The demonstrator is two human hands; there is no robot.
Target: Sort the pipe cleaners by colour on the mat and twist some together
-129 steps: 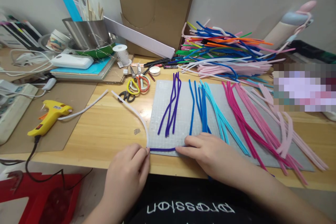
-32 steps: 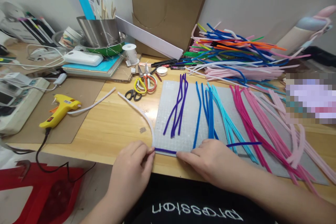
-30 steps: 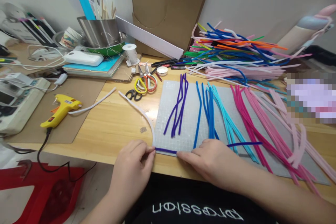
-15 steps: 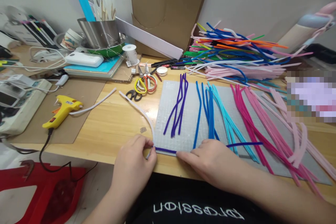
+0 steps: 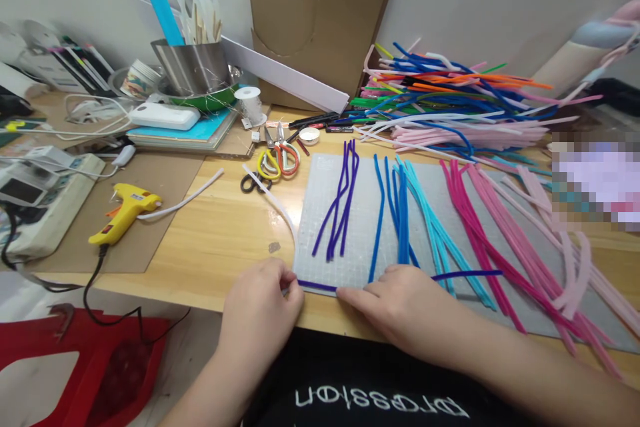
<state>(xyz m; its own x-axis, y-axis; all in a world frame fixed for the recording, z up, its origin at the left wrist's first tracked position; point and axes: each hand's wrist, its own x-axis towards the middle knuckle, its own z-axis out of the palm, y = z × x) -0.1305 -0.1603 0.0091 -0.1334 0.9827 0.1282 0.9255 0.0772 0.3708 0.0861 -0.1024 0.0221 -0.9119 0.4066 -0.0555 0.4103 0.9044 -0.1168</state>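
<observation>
My left hand (image 5: pixel 263 297) is closed at the mat's front left corner, pinching a white pipe cleaner (image 5: pixel 277 203) where it meets the left end of a dark purple pipe cleaner (image 5: pixel 317 285). The white one curves up and away to the left. My right hand (image 5: pixel 387 300) rests on the mat's front edge, its fingertips pressed on the purple pipe cleaner, whose right end sticks out beyond the hand. Loose purple pipe cleaners (image 5: pixel 345 203), blue ones (image 5: pixel 403 213) and light blue ones (image 5: pixel 435 233) lie on the grey mat (image 5: pixel 320 180).
Pink pipe cleaners (image 5: pixel 520 240) lie at the mat's right, with a mixed pile (image 5: pixel 450 103) behind. Scissors (image 5: pixel 286 159) lie behind the left hand. A yellow glue gun (image 5: pixel 125 210) and a power strip (image 5: pixel 65 213) are at the left; a red basket (image 5: pixel 120 373) stands below.
My left fingers have curled closer together over the joint, and the white pipe cleaner's far end has swung slightly right. My right hand has barely moved.
</observation>
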